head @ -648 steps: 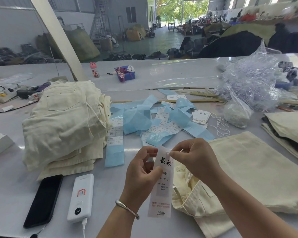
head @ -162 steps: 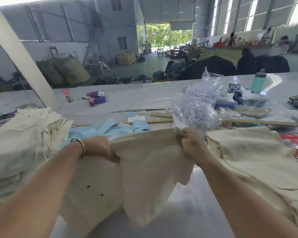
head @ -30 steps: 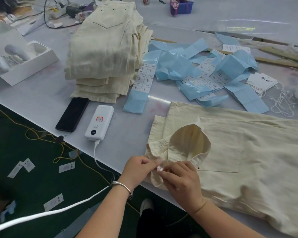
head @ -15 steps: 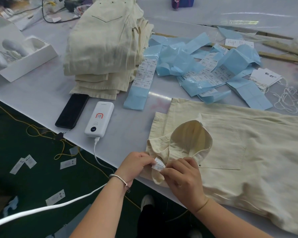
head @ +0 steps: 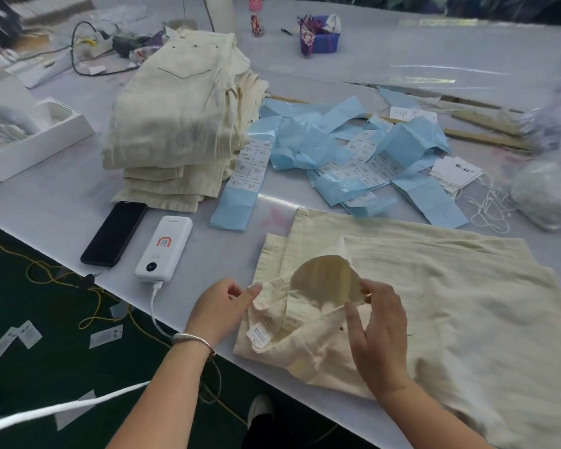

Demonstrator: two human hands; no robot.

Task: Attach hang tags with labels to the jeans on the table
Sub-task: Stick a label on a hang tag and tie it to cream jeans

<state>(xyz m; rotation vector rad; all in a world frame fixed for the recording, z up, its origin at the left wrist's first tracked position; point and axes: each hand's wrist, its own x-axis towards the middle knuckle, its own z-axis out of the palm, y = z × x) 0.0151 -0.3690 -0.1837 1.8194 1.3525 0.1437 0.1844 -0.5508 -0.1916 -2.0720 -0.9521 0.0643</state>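
Note:
A cream pair of jeans (head: 450, 303) lies flat at the table's front right, its waistband folded out so the pale pocket lining (head: 324, 280) shows. My left hand (head: 222, 306) pinches the waistband's left edge. My right hand (head: 381, 325) holds the lining's right edge between fingers and thumb. A small white sewn-in label (head: 259, 333) lies free on the waistband between my hands. White hang tags (head: 457, 171) with loose strings (head: 491, 210) sit behind the jeans, beside blue backing strips with printed labels (head: 347, 157).
A stack of folded cream jeans (head: 182, 124) stands at the back left. A black phone (head: 114, 233) and a white power bank (head: 164, 247) lie near the front edge. A white box (head: 30, 134) is far left, a blue basket (head: 319, 37) at the back, clear plastic bags (head: 546, 192) on the right.
Both hands have let go of the small sewn-in label and moved apart: the left to the waistband edge, the right to the pocket lining. The waistband has opened wider.

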